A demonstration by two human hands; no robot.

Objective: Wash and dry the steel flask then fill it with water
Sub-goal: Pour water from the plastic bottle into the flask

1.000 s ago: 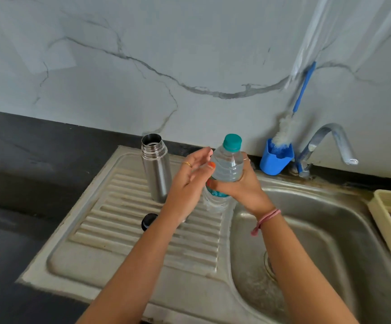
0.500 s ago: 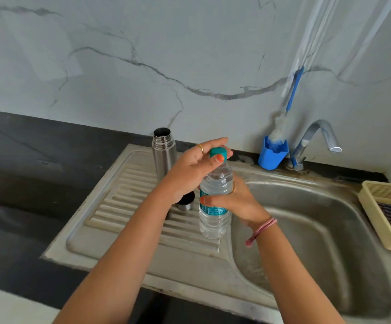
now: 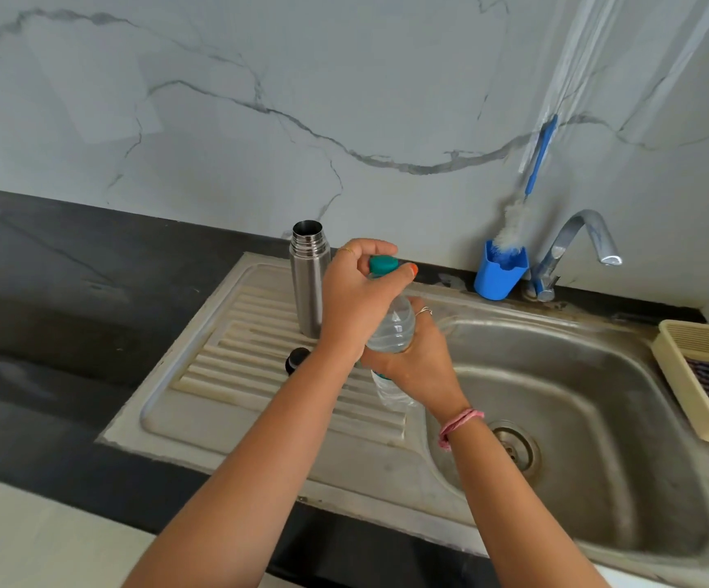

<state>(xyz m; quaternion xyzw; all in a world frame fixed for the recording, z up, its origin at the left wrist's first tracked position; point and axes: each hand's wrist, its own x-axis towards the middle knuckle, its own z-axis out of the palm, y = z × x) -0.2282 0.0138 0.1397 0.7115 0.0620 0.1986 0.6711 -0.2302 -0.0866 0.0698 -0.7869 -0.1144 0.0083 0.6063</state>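
- The teal cap (image 3: 383, 265) of the plastic water bottle (image 3: 390, 333) is pinched between the thumb and curled fingers of the left hand (image 3: 354, 299); a second ago this hand was only beside the bottle's neck, and half a second ago it had just closed over the cap.
- The bottle's body is gripped by the right hand (image 3: 418, 360), fingers wrapped round it, as in both earlier frames; the bottle is now tilted, its base nearer than its cap.
- The steel flask (image 3: 309, 278) is seen upright and uncapped at the far end of the ribbed drainboard (image 3: 234, 375), just left of the left hand, in the same spot as before.
- A dark flask lid (image 3: 296, 359) lies on the drainboard, near the left wrist and partly hidden by it.
- The sink basin (image 3: 598, 418) lies to the right, with a blue brush holder (image 3: 500, 271) and a tap (image 3: 573, 252) at its far edge and a cream basket (image 3: 700, 375) at the far right.
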